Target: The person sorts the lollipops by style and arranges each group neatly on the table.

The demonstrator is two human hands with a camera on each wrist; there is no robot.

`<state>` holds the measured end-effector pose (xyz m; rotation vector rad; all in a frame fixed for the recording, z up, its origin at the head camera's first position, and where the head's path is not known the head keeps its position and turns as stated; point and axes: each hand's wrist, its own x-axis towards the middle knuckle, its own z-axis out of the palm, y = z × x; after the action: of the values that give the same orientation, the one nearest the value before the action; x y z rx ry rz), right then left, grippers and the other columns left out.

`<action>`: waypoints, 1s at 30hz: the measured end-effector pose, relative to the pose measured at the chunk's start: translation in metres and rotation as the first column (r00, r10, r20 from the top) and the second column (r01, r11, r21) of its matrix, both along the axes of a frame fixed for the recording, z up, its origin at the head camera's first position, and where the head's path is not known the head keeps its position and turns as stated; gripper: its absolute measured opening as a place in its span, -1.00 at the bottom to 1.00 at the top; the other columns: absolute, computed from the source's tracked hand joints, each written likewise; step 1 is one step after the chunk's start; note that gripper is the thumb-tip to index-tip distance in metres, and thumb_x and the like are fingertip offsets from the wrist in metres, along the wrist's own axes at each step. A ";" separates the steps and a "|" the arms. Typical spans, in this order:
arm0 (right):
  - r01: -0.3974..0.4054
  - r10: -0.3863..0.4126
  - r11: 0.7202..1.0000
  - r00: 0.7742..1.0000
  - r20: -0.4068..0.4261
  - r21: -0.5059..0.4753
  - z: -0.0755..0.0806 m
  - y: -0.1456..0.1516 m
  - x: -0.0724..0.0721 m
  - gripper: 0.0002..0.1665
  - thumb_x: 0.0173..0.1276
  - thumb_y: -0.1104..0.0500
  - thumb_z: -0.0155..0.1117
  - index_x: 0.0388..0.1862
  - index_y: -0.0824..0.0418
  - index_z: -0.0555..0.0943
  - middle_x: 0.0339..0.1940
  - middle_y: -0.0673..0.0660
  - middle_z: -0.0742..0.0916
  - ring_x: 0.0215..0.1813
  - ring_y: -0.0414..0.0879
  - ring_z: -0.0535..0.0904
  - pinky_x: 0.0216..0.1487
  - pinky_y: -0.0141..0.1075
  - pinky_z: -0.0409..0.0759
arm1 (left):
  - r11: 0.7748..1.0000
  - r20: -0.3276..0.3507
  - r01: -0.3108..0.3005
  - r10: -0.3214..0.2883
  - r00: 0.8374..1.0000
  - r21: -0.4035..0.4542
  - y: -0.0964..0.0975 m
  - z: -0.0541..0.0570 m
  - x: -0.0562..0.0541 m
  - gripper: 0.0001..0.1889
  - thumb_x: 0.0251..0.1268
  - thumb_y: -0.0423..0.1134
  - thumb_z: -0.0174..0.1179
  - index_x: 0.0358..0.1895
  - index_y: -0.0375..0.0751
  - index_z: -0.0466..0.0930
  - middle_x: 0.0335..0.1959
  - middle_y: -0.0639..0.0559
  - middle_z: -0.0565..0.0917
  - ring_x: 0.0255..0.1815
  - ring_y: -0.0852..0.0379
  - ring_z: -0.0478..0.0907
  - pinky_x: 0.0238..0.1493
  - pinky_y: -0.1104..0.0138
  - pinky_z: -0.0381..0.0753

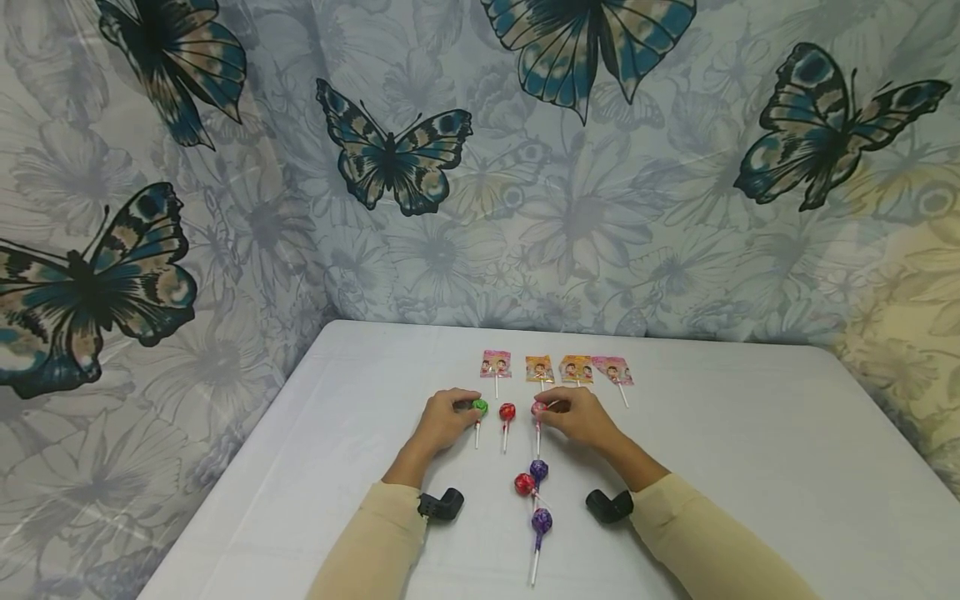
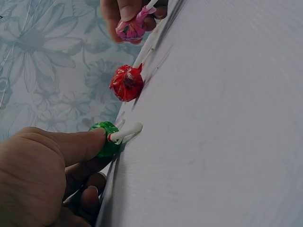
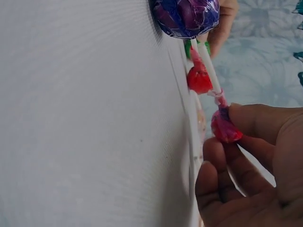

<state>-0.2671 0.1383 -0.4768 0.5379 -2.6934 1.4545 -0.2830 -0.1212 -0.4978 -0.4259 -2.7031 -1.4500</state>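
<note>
My left hand point(image 1: 445, 418) pinches the head of a green lollipop point(image 2: 111, 150) between thumb and fingers, its white stick pointing toward me. With thumb and fingertips, my right hand point(image 1: 579, 415) grips a pink lollipop point(image 3: 224, 126) by its wrapped head. Between the two hands lies a red lollipop point(image 1: 507, 412), its stick also toward me. Just below the pink one's stick is a purple lollipop point(image 1: 538, 470), with another red lollipop point(image 1: 524, 484) overlapping its stick. Nearest me lies a second purple lollipop point(image 1: 542, 522).
Along the back of the white table point(image 1: 735, 433) lie flat-wrapped lollipops in a row: a pink packet point(image 1: 496, 364), two orange packets point(image 1: 577, 369) and another pink packet point(image 1: 613, 370). A butterfly-print cloth point(image 1: 585, 217) hangs behind the table.
</note>
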 end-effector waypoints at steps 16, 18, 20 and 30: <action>0.043 -0.044 0.990 0.999 0.003 0.133 -0.009 -0.006 -0.002 -0.75 0.21 0.20 0.43 -0.13 0.23 0.74 -0.40 -0.04 0.69 -0.36 -0.17 0.53 -0.30 -0.24 0.49 | 1.000 0.000 -0.009 0.009 1.000 -0.009 0.001 -0.003 -0.001 -0.71 0.23 -0.34 0.31 0.02 -0.25 0.68 -0.08 -0.04 0.65 -0.05 0.03 0.55 0.01 0.12 0.51; 0.046 -0.046 0.990 0.999 -0.005 0.133 -0.010 -0.007 -0.003 -0.75 0.20 0.21 0.43 -0.13 0.23 0.74 -0.41 -0.04 0.69 -0.36 -0.17 0.54 -0.30 -0.24 0.50 | 1.000 0.007 -0.016 0.017 1.000 -0.016 0.001 -0.003 -0.001 -0.71 0.23 -0.34 0.32 0.03 -0.23 0.68 -0.09 -0.03 0.65 -0.06 0.04 0.55 0.00 0.13 0.51; 0.046 -0.045 0.990 0.999 -0.009 0.132 -0.010 -0.007 -0.002 -0.74 0.20 0.21 0.43 -0.12 0.23 0.73 -0.41 -0.04 0.70 -0.36 -0.17 0.55 -0.30 -0.23 0.50 | 1.000 0.014 -0.022 0.022 1.000 -0.019 0.001 -0.002 -0.001 -0.71 0.22 -0.33 0.32 0.03 -0.22 0.68 -0.09 -0.02 0.65 -0.06 0.05 0.54 -0.01 0.13 0.51; 0.065 -0.065 0.990 0.998 -0.005 0.127 -0.008 -0.008 -0.002 -0.72 0.19 0.21 0.43 -0.10 0.22 0.73 -0.35 -0.03 0.71 -0.33 -0.18 0.56 -0.28 -0.23 0.51 | 1.000 0.016 -0.024 0.024 1.000 -0.015 0.001 0.000 -0.001 -0.71 0.22 -0.33 0.33 0.02 -0.22 0.68 -0.12 0.00 0.64 -0.10 0.07 0.53 -0.03 0.15 0.51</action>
<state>-0.2688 0.1304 -0.4851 0.4509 -2.7889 1.2742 -0.2835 -0.1200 -0.4981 -0.3831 -2.7230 -1.4351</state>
